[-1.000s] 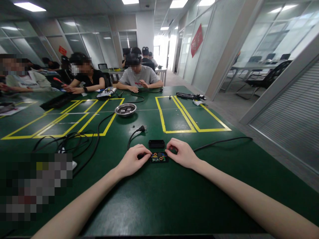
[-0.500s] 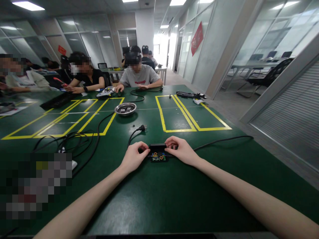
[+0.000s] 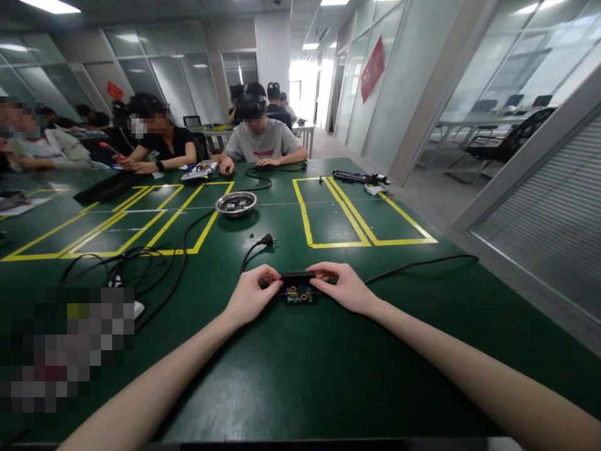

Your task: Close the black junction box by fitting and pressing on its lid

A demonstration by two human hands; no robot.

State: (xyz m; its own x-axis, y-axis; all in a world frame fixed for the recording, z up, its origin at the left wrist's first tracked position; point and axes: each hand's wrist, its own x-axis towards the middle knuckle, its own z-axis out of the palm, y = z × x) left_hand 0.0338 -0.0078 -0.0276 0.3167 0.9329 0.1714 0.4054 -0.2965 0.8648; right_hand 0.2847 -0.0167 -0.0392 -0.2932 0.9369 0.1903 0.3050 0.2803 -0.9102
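Note:
Between my hands, a black plastic cover (image 3: 297, 275) stands tilted up at the back of a small circuit board (image 3: 299, 295) with copper-ringed coils. My left hand (image 3: 253, 293) pinches the cover's left end between thumb and fingers. On its right end, my right hand (image 3: 342, 287) has the same kind of pinch. The board lies low, near the table surface, in what looks like a black case base. A black cable (image 3: 417, 265) runs off to the right from behind my right hand. Beyond my left hand lies a black power plug (image 3: 268, 240) on its cord.
The green table (image 3: 282, 388) carries yellow tape rectangles. A metal bowl (image 3: 236, 205) with metal parts stands farther back. Coiled black cables (image 3: 126, 266) lie at left, beside a blurred-out area. A folded black tripod-like item (image 3: 359, 178) is at far right. A co-worker (image 3: 263, 138) sits opposite.
The cover has tipped slightly, showing more of its upper edge. My right fingers have straightened a little along its end. Both hands stay in nearly the same place.

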